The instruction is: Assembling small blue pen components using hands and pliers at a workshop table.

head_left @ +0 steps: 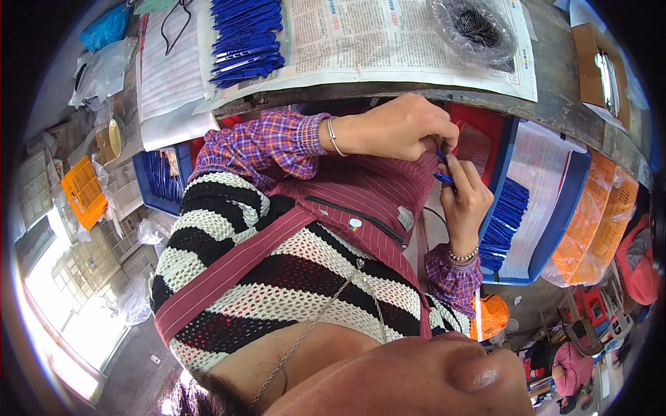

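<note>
Before the apron, my two hands meet near the bench's front edge. My right hand point(466, 197), with a beaded bracelet at its wrist, is closed on a slim blue piece point(444, 179). My left hand point(413, 128), wearing a metal bangle, is bent over it with fingers pinched at the piece's upper end. Whatever lies between those left fingertips is hidden. On the bench newspaper point(347, 52), a row of similar blue pieces point(246, 35) lies stacked at the left. Small dark parts point(477, 28) sit in a clear plastic bag point(444, 21) at the right.
Right of my hands, a blue tray point(581, 201) holds more blue pieces point(505, 222); another blue bin point(142, 184) with such pieces stands left. Orange baskets point(603, 215) flank the right tray. An opened cardboard box point(590, 52) rests on the bench's right end. People point(576, 364) are farther off.
</note>
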Demonstrator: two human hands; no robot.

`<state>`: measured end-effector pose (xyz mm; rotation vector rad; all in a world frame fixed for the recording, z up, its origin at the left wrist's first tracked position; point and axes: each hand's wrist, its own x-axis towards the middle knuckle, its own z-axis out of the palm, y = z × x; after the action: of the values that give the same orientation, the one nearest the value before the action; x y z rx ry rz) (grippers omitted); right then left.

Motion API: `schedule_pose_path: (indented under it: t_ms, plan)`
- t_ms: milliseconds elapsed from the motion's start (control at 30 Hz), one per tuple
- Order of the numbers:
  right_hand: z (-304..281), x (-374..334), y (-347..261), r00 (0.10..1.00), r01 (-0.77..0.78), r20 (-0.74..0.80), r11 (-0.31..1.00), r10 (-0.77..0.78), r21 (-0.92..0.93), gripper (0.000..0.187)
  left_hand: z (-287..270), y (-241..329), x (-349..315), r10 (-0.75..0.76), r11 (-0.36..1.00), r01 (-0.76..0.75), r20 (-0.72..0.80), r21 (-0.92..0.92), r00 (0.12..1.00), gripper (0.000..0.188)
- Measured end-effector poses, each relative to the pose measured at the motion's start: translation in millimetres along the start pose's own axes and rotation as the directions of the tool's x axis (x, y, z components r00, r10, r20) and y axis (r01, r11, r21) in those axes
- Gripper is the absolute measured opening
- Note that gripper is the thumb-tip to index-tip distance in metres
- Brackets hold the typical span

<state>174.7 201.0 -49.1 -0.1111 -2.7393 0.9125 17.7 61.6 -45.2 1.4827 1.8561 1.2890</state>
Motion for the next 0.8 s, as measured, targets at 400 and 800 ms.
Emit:
schedule_pose_path:
  t_ms: [400, 800]
  plan:
    - [-4, 4, -1, 0.998, -0.052, -0.027, 0.996, 0.054, 0.07, 0.041, -26, -4, 4, -0.271, 0.912, 0.286, 0.093, -0.293, 0.958, 0.018]
    - [-4, 4, -1, 0.999, -0.051, 0.008, 0.992, 0.051, 0.118, 0.048, -18, -14, 3, -0.149, 0.971, 0.181, 0.195, -0.158, 0.969, 0.021]
